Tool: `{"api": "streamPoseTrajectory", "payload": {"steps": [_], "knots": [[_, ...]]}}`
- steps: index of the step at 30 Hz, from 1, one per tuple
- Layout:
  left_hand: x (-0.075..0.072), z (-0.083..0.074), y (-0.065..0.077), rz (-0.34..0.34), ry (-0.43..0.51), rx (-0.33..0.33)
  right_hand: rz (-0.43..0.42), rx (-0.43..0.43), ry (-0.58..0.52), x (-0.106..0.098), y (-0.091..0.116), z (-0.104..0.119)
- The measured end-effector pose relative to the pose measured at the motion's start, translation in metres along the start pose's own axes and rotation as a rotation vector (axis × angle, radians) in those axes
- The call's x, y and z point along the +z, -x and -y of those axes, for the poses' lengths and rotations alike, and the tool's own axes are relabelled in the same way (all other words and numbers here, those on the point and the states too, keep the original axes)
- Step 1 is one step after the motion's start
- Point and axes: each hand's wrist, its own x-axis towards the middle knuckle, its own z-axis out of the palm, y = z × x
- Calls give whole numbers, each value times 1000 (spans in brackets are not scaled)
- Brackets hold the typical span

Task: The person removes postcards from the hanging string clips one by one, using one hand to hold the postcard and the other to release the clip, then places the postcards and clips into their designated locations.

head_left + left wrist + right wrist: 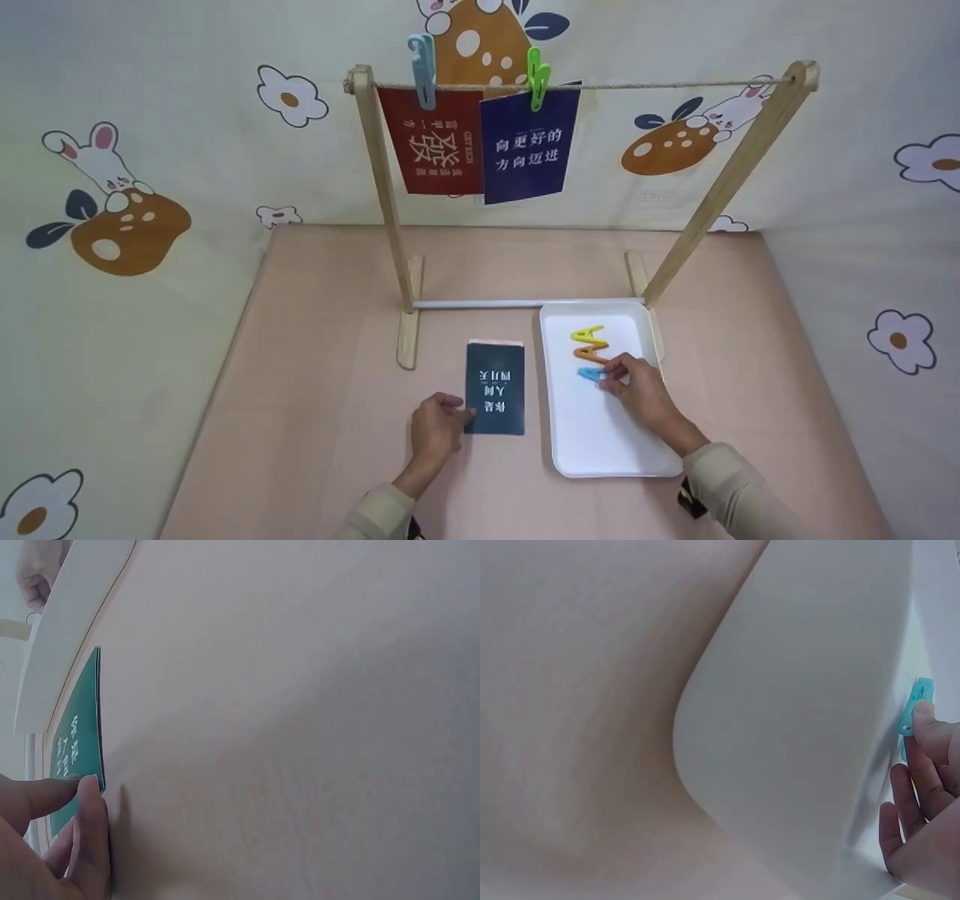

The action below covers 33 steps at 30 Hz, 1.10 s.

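Note:
A dark green card (495, 390) with white lettering lies flat on the table, left of a white tray (556, 442). My left hand (437, 427) pinches its near left edge; in the left wrist view the thumb and a finger meet at the corner of the card (84, 727). Over the tray, my right hand (641, 390) pinches a light blue clothespin (590, 373) between thumb and index finger. The right wrist view shows this clothespin (916, 706) by the thumb, the other fingers loosely bent. An orange clothespin (589, 352) and a yellow clothespin (587, 335) lie just beyond it.
Behind the tray stands a wooden frame (727, 180) with a rope (675, 85) across its top. A blue clothespin (424, 71) holds a red card (435, 142) there, and a green clothespin (538, 79) a navy card (529, 146). A white bar (480, 304) joins the feet.

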Motion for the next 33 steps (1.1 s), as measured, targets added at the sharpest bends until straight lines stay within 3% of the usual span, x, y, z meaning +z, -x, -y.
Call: {"api": "streamPoseTrajectory", "payload": {"steps": [8,14,22,26,33], "knots": [[-2,-1,1,37,13,-30,30,-15,-16,1,0,-4],[-5,-1,1,68,25,-9,18,-35,-34,0,2,-3],[-11,-3,1,144,10,11,-57,-103,40,-6,3,4],[-16,-7,2,162,21,22,-125,-201,106,-13,6,13],[-24,-17,0,169,30,111,-271,-427,204,-25,11,28]]}}
